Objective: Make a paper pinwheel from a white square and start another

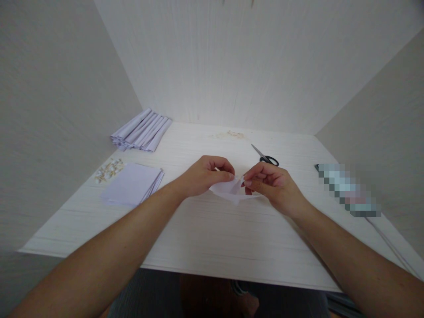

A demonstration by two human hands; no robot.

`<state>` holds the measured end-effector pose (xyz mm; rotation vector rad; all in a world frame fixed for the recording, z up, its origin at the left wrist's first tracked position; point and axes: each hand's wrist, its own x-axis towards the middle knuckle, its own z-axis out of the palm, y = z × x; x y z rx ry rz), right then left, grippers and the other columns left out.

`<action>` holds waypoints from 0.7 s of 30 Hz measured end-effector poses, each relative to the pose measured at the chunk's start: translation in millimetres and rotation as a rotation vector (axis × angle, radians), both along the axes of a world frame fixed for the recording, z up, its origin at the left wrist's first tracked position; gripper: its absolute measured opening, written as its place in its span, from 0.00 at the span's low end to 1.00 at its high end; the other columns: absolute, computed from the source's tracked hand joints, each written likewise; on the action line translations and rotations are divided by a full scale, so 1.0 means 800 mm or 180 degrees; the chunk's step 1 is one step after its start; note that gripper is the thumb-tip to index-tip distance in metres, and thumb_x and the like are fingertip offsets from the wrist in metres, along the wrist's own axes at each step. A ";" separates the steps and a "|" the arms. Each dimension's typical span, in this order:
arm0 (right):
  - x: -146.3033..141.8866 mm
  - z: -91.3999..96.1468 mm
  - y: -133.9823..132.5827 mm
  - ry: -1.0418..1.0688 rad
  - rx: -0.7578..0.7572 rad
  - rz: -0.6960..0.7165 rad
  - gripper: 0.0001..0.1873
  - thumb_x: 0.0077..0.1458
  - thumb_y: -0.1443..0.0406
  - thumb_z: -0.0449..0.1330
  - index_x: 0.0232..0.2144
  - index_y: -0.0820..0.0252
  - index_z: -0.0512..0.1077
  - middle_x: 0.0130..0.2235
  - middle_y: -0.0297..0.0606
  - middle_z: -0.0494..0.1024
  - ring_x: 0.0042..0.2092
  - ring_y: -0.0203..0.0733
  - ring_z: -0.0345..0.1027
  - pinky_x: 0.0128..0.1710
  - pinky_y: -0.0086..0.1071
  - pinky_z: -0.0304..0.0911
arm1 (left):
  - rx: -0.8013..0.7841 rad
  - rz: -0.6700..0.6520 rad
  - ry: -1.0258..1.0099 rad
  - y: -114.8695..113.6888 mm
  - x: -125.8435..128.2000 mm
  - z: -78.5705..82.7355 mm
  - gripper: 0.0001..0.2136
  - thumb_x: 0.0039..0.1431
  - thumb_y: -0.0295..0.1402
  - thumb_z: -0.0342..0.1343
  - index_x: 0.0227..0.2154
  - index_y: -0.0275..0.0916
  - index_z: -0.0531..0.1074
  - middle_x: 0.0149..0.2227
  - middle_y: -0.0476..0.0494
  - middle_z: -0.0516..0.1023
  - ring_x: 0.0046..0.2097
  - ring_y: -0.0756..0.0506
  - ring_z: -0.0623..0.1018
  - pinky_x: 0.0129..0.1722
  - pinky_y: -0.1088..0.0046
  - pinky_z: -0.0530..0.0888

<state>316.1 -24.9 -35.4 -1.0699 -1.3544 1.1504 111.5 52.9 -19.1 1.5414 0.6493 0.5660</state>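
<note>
White sheet (pixel 228 189): located nearer to you than the scissors (pixel 264 157) and to their left, apparently raised above the table (pixel 215 238). Your left hand (pixel 202 176) pinches its edge between thumb and forefinger; your right hand (pixel 274 185) grips the opposite part at the fingertips, exact contact partly hidden.

Risk, as judged: uneven pull between the two pinches could crease or tear so thin a sheet; a light hold could let it slip. Your right knuckles appear just beside the scissors' handles, so a careless sweep could knock them.

Materials: the sheet looks thin and slightly translucent, bowed, with a pointed lower fold. The scissors show pale metal and black looped handles. Well left of them lie a flat paper stack (pixel 130 183) with uneven edges, small white-headed pieces (pixel 109 170) with yellowish stems, and, farther from you, long narrow paper rolls (pixel 142 130) side by side.
</note>
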 end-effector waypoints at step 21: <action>0.000 0.003 -0.012 -0.0355 0.0004 0.0467 0.12 0.54 0.68 0.68 0.42 0.58 0.75 0.33 0.34 0.80 0.30 0.34 0.74 0.29 0.28 0.72 | 0.0555 -0.0223 0.0513 0.002 -0.001 0.003 0.07 0.48 0.34 0.66 0.29 0.35 0.80 0.27 0.48 0.78 0.32 0.49 0.72 0.34 0.72 0.67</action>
